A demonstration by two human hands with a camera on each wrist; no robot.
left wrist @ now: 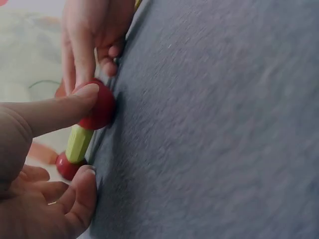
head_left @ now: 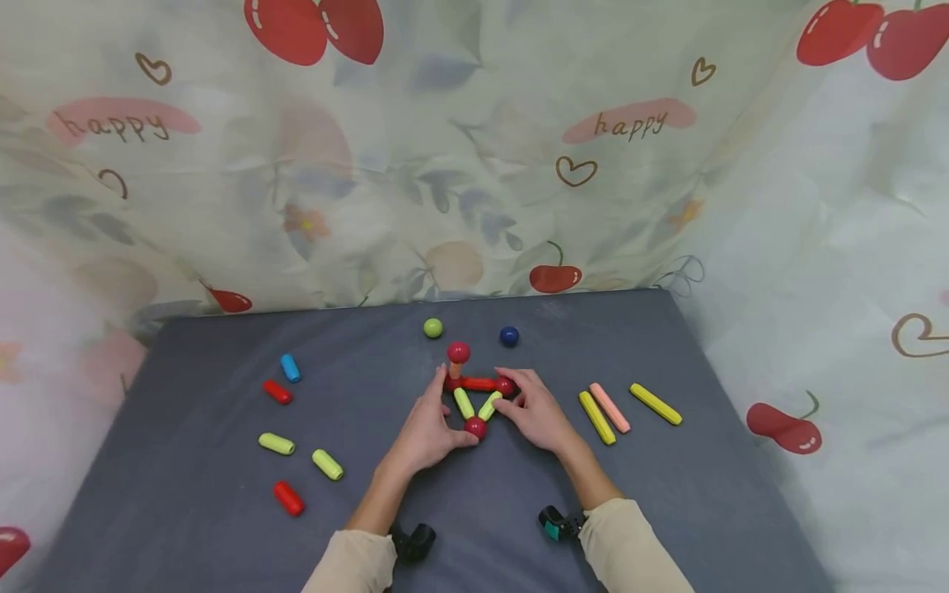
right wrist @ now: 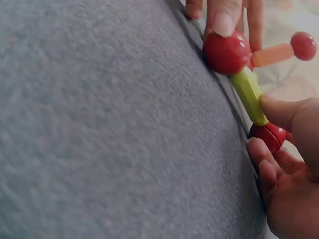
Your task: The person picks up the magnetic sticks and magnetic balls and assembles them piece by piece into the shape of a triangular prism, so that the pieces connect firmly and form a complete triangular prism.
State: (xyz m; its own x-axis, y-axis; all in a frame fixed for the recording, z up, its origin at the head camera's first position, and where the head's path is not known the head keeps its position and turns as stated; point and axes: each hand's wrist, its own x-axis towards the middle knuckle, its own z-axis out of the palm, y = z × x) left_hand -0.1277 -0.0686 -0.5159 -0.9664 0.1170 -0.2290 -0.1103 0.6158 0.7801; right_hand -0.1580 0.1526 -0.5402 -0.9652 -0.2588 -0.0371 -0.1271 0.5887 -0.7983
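Observation:
A triangle of red balls and short rods lies on the dark cloth: a red rod (head_left: 478,384) at the back, two light green rods (head_left: 464,403) meeting at the front red ball (head_left: 476,427). From its back left corner an orange rod (right wrist: 273,55) stands upright with a red ball (head_left: 459,352) on top. My left hand (head_left: 428,428) holds it from the left, thumb on the front ball, fingers by the back left corner. With my right hand (head_left: 539,416) I grip the right side, thumb against the green rod (right wrist: 246,94), fingers around the back right ball (right wrist: 268,137).
Red, blue and light green short rods (head_left: 278,444) lie scattered at the left. Two long yellow rods (head_left: 656,403) and a pink rod (head_left: 610,408) lie at the right. Behind the triangle sit a green ball (head_left: 433,328) and a dark blue ball (head_left: 509,336). A patterned curtain (head_left: 415,231) hangs behind.

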